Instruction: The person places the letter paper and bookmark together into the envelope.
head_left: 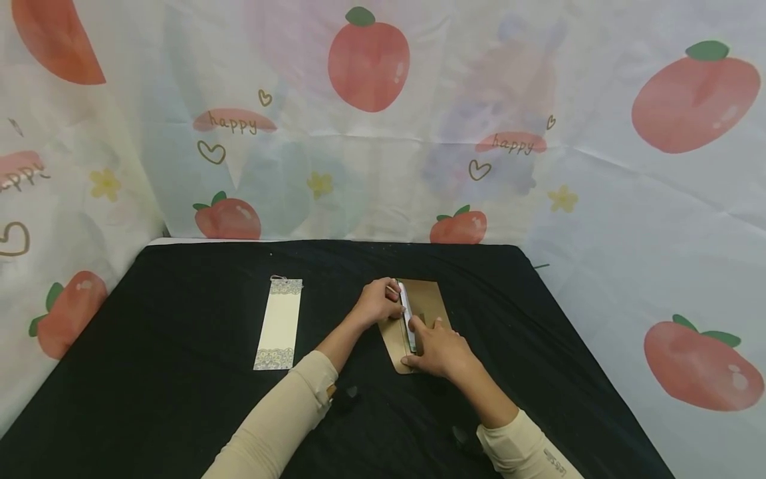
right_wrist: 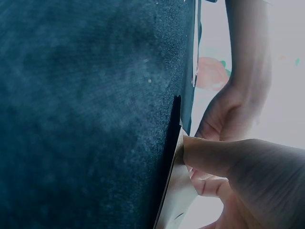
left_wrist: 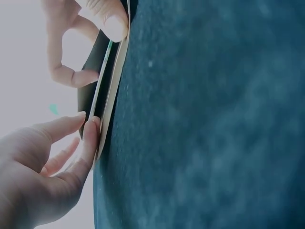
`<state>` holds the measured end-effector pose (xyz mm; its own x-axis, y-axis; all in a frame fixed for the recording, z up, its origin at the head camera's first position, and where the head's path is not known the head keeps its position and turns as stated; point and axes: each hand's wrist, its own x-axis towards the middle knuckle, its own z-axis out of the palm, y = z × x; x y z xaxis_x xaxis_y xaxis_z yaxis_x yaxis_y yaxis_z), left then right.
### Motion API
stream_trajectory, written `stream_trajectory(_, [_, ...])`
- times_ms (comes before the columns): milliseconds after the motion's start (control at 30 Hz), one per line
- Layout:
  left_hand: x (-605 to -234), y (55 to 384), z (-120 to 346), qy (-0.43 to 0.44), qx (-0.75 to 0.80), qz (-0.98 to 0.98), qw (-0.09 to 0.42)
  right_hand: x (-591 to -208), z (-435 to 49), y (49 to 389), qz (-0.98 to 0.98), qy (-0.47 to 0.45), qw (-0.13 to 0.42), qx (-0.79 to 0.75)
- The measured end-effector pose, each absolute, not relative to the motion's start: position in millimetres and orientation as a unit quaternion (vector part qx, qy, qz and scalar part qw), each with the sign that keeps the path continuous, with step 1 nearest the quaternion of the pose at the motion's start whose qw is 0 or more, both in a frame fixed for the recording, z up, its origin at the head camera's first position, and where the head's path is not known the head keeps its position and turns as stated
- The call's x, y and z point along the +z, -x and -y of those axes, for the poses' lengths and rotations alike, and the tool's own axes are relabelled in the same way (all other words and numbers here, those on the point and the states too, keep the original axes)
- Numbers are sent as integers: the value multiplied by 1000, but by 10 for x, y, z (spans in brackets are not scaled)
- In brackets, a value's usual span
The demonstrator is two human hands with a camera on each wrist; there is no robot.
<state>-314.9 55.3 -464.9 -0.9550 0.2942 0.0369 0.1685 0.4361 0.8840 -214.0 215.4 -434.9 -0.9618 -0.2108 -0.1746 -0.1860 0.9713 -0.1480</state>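
A brown kraft-paper folder [head_left: 427, 293] lies spread on the black cloth, with a thin white card-like piece [head_left: 405, 306] edged in green standing up along its middle. My left hand [head_left: 380, 301] is at the far end of that piece, and its thumb and a finger pinch the thin edge [left_wrist: 96, 95]. At the near end, my right hand [head_left: 444, 347] holds the folder, its thumb resting on the tan border [right_wrist: 180, 179] and its bent forefinger close to the white piece. Its other fingers are partly hidden behind the folder.
To the left lies a long cream bookmark [head_left: 278, 326] with lace-pattern ends and a string at the top. Black cloth [head_left: 179, 346] covers the table. Printed fabric [head_left: 383, 166] with red fruit hangs behind and on both sides.
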Motion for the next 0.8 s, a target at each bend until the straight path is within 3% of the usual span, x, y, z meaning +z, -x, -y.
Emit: stream_trajectory(800, [-4611, 3100, -237, -149, 564, -808, 79, -4372, -2136, 2146, -989, 95, 93, -63])
